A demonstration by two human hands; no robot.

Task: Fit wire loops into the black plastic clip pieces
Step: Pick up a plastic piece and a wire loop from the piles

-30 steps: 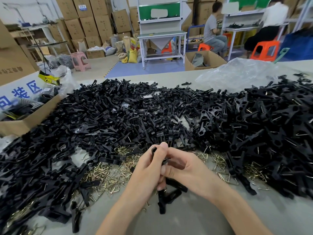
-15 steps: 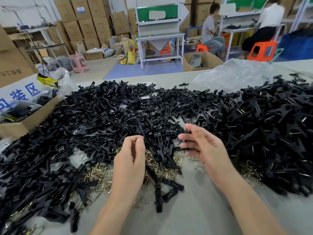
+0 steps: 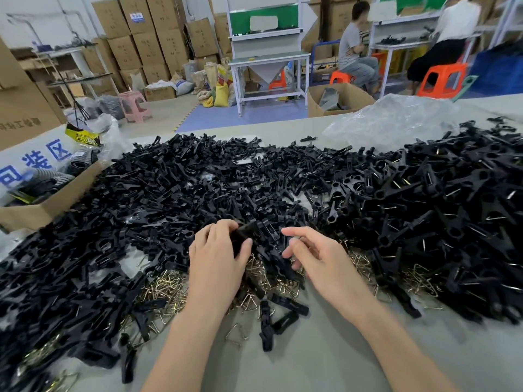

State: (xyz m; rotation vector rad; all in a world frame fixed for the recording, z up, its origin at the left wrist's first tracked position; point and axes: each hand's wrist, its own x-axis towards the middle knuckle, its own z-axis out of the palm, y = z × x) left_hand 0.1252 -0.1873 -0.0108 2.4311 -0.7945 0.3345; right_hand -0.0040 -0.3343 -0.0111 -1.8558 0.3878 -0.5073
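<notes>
One clip piece (image 3: 244,235) now sits in left hand (image 3: 216,260).

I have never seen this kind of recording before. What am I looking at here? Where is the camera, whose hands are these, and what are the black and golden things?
There is no machine here: a person works with bare hands. The one camera sits on the person's head and looks forward and down, so you see their own two arms.

On the grey table lies a big heap of black plastic clip pieces. Nearer the person lie small brass-coloured wire loops. In the heap on the right, many clips show wire in them.

The left hand grips one black clip piece. The right hand is beside it with relaxed fingers and seems to hold nothing. A cardboard box stands at the left.
</notes>
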